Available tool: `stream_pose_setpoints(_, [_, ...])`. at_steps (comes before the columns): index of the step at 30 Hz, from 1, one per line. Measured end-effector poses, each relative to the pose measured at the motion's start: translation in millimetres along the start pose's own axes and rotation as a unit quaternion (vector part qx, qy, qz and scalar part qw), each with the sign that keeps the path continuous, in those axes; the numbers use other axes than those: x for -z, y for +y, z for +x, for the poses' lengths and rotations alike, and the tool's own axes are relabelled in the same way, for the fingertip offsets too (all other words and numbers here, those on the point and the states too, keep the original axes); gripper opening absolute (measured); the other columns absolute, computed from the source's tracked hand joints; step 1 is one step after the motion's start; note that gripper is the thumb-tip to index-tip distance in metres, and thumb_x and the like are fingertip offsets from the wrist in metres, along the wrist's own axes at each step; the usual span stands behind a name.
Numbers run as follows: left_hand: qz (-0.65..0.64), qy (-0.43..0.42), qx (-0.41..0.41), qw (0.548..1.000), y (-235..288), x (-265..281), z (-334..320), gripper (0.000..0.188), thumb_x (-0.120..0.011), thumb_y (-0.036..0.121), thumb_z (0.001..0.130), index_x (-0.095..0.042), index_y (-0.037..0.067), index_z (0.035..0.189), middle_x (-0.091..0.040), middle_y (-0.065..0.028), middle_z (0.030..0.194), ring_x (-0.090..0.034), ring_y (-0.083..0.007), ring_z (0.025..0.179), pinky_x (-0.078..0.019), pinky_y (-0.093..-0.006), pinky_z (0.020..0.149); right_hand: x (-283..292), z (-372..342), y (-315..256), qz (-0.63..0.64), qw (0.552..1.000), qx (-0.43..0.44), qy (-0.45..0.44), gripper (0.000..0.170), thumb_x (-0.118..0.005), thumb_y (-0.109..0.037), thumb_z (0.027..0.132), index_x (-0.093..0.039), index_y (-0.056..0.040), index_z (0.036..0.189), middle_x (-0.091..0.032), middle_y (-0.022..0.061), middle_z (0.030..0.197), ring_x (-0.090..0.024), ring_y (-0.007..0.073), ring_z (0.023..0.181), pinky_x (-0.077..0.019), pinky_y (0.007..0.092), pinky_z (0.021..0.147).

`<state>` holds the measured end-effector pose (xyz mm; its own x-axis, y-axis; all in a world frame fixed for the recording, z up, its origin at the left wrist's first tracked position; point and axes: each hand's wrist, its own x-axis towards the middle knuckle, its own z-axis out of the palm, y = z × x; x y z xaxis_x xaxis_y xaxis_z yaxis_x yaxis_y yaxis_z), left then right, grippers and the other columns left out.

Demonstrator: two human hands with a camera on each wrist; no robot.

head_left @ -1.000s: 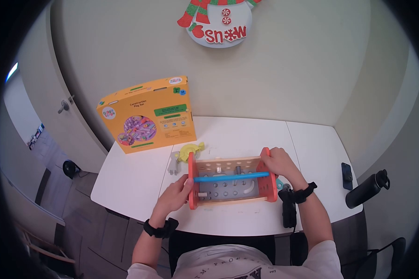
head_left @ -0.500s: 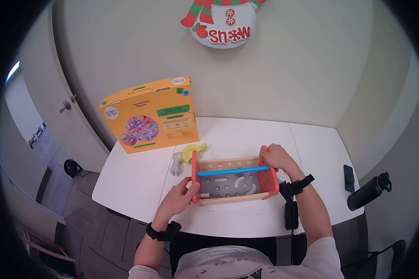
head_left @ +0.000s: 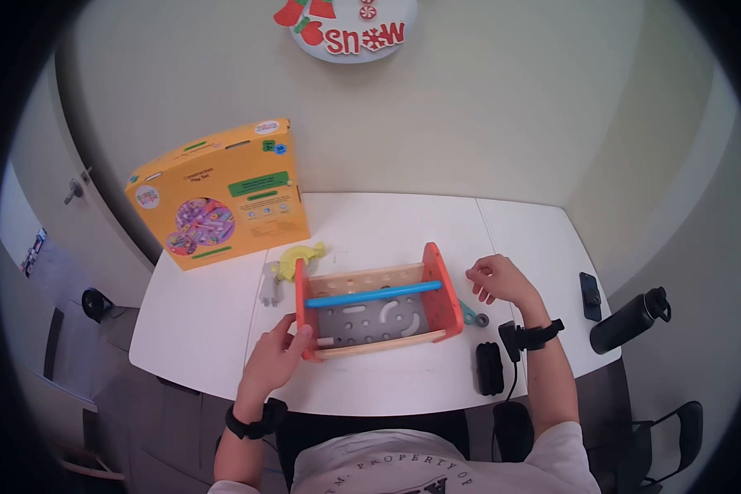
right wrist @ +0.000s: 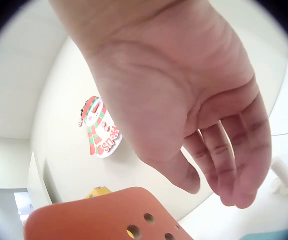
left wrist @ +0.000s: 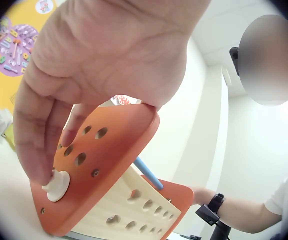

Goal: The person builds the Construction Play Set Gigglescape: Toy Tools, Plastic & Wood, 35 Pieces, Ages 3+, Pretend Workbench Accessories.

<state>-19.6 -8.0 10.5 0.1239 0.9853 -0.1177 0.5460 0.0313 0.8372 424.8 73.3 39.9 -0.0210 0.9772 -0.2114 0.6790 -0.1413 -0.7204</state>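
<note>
A toy toolbox [head_left: 379,347] with red end panels, pale wooden slats and a blue bar handle [head_left: 375,295] is on the white table. At its left end panel [left wrist: 109,145], my left hand [head_left: 272,358] holds the edge. The thumb is at the panel's top edge, and the fingertips reach down its outer face to a white bolt head [left wrist: 58,186]. A white bolt shaft [head_left: 326,341] sticks out inside. My right hand [head_left: 502,280] is apart from the toolbox, right of its right panel, with fingers loosely bent and nothing in them.
Yellow toy pieces [head_left: 298,262] and a grey one [head_left: 270,284] lie behind the left panel. Right of the toolbox are a teal piece [head_left: 468,313] and a grey ring [head_left: 482,320]. A yellow carton [head_left: 255,222], black case [head_left: 490,369], phone [head_left: 590,296] and black bottle [head_left: 626,323] stand around.
My right hand has let go of the right end panel and moved off to the right. White and dark pieces seen inside the toolbox earlier no longer show. The left hand stays at the left panel.
</note>
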Motion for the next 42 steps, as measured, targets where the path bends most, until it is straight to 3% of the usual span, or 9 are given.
stream_pose_setpoints(3, [0.016,0.008,0.004,1.0,9,1,-2,0.068,-0.055,0.049,0.106,-0.054,-0.006,0.145,-0.079,-0.0214,0.092,-0.079,-0.0347,0.089,-0.0584,-0.0396,0.084,-5,-1,23,-0.084,0.996,-0.006,0.002,0.024,-0.072,-0.019,0.094,-0.074,0.0034,0.1,-0.074,0.0081,0.078,-0.072,0.0158,0.064,-0.0591,0.0305,0.056])
stream_pose_setpoints(7, [0.043,0.021,0.003,0.999,11,1,-3,0.067,-0.055,0.048,0.106,-0.055,-0.007,0.144,-0.079,-0.0221,0.091,-0.079,-0.0352,0.088,-0.0585,-0.0396,0.084,-12,-6,38,-0.223,0.974,-0.03,-0.017,0.031,-0.081,-0.019,0.083,-0.074,0.0014,0.105,-0.075,0.0124,0.089,-0.074,0.0213,0.072,-0.0608,0.0336,0.059])
stream_pose_setpoints(13, [0.017,0.016,-0.017,1.0,8,-1,-2,0.063,-0.056,0.044,0.106,-0.055,-0.008,0.142,-0.078,-0.0212,0.087,-0.079,-0.0338,0.084,-0.0588,-0.0386,0.081,-22,-13,45,-0.237,0.961,-0.096,-0.106,0.042,-0.088,-0.013,0.073,-0.072,0.0002,0.109,-0.076,0.0144,0.092,-0.075,0.0246,0.076,-0.0624,0.0353,0.062])
stream_pose_setpoints(17, [-0.005,0.005,-0.023,1.0,10,-1,-2,0.06,-0.057,0.04,0.106,-0.056,-0.01,0.139,-0.078,-0.0182,0.083,-0.079,-0.0306,0.079,-0.0586,-0.0362,0.077,-31,-10,55,-0.236,0.967,-0.053,-0.079,0.036,-0.088,-0.012,0.067,-0.073,-0.0004,0.098,-0.076,0.0157,0.088,-0.075,0.0297,0.079,-0.0604,0.039,0.071])
stream_pose_setpoints(23, [0.024,-0.055,-0.008,0.998,25,6,-10,0.062,-0.062,0.045,0.103,-0.058,-0.011,0.129,-0.078,-0.0154,0.081,-0.079,-0.0279,0.077,-0.0588,-0.0336,0.076,-41,-8,56,-0.172,0.984,0.025,-0.048,0.026,-0.083,-0.008,0.077,-0.075,0.0001,0.1,-0.077,0.0171,0.092,-0.075,0.031,0.087,-0.0595,0.0383,0.077])
stream_pose_setpoints(32, [0.099,-0.132,0.008,0.986,27,12,-19,0.073,-0.067,0.06,0.096,-0.06,-0.006,0.126,-0.079,-0.0189,0.084,-0.079,-0.0364,0.083,-0.0604,-0.0387,0.082,-29,-20,39,-0.126,0.984,0.113,0.051,0.034,-0.079,-0.006,0.082,-0.077,0.0,0.116,-0.074,0.0162,0.098,-0.072,0.0256,0.08,-0.0594,0.0352,0.079])
stream_pose_setpoints(35, [0.07,-0.069,0.006,0.995,22,18,-15,0.073,-0.07,0.056,0.095,-0.058,-0.004,0.134,-0.078,-0.0221,0.095,-0.078,-0.0375,0.091,-0.0606,-0.0409,0.083,-23,-35,22,-0.069,0.989,0.091,0.095,0.036,-0.077,0.001,0.084,-0.073,0.0001,0.12,-0.072,0.0132,0.104,-0.071,0.0179,0.082,-0.0605,0.03,0.074])
stream_pose_setpoints(38, [0.055,0.012,-0.054,0.997,21,18,-12,0.069,-0.068,0.037,0.098,-0.045,0.001,0.152,-0.069,-0.026,0.131,-0.071,-0.0355,0.119,-0.06,-0.0423,0.088,-15,-51,0,-0.018,0.988,0.075,0.133,0.037,-0.073,0.004,0.086,-0.067,0.0013,0.122,-0.07,0.0104,0.107,-0.07,0.0133,0.084,-0.0602,0.0274,0.074])
stream_pose_setpoints(42, [-0.066,0.021,-0.168,0.983,-7,7,9,0.087,-0.078,0.032,0.093,-0.033,0.005,0.162,-0.043,-0.0226,0.161,-0.051,-0.035,0.144,-0.0548,-0.0458,0.102,-15,-64,-4,0.113,0.962,0.126,0.215,0.03,-0.071,0.008,0.085,-0.064,0.0048,0.115,-0.071,0.0096,0.099,-0.07,0.0136,0.085,-0.059,0.0281,0.073])
